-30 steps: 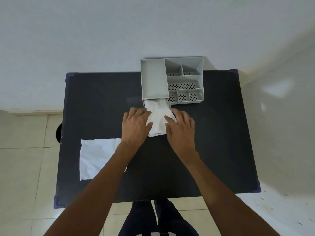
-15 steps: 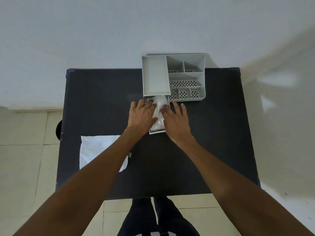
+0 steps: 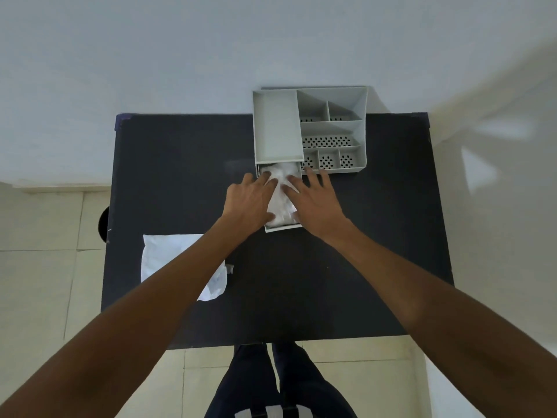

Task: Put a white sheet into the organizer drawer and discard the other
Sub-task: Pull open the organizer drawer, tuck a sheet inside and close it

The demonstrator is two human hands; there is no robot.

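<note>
A grey desk organizer [image 3: 331, 128] stands at the far edge of the black table [image 3: 346, 282]. Its drawer [image 3: 283, 227] is pulled out toward me. A crumpled white sheet [image 3: 281, 203] lies inside the drawer. My left hand [image 3: 248, 203] and my right hand [image 3: 316, 206] press flat on the sheet from either side, fingers spread and reaching toward the drawer's back. A second white sheet [image 3: 168, 257] lies flat on the table at the near left, partly hidden under my left forearm.
The organizer's top holds several open compartments with perforated floors. A white wall rises behind the table. Tiled floor shows on the left and in front. A dark round object [image 3: 103, 226] sits on the floor beside the table's left edge.
Both hands have pushed forward, pressing the crumpled sheet down into the open drawer; it now lies inside the drawer's walls. The flat sheet at the left has not moved.
</note>
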